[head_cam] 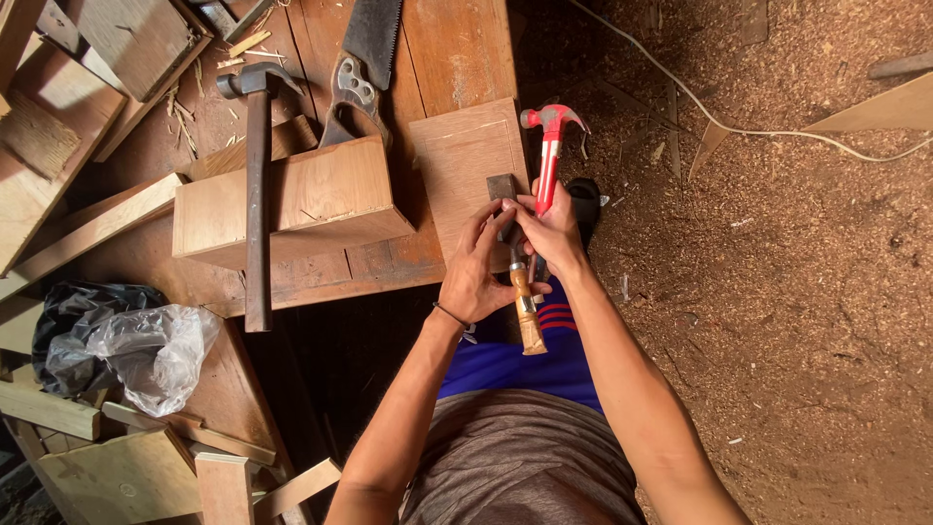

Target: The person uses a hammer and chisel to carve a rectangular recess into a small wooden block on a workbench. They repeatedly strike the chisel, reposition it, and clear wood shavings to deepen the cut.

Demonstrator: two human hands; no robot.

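Note:
My left hand (pixel 474 272) is wrapped around a chisel with a wooden handle (pixel 528 316). Its dark blade (pixel 501 187) rests on a small plywood board (pixel 465 160) at the edge of the workbench (pixel 321 277). My right hand (pixel 556 233) touches the left hand. It grips the handle of a red claw hammer (pixel 549 146), whose head points away from me, beside the board's right edge. The fingertips of both hands meet at the chisel's blade.
A wooden box (pixel 301 199) sits left of the board with a long dark hammer (pixel 258 194) lying across it. A handsaw (pixel 364 68) lies behind. Crumpled plastic bags (pixel 136 350) and scrap wood are at the left. A white cable (pixel 777 131) crosses the sawdust floor at the right.

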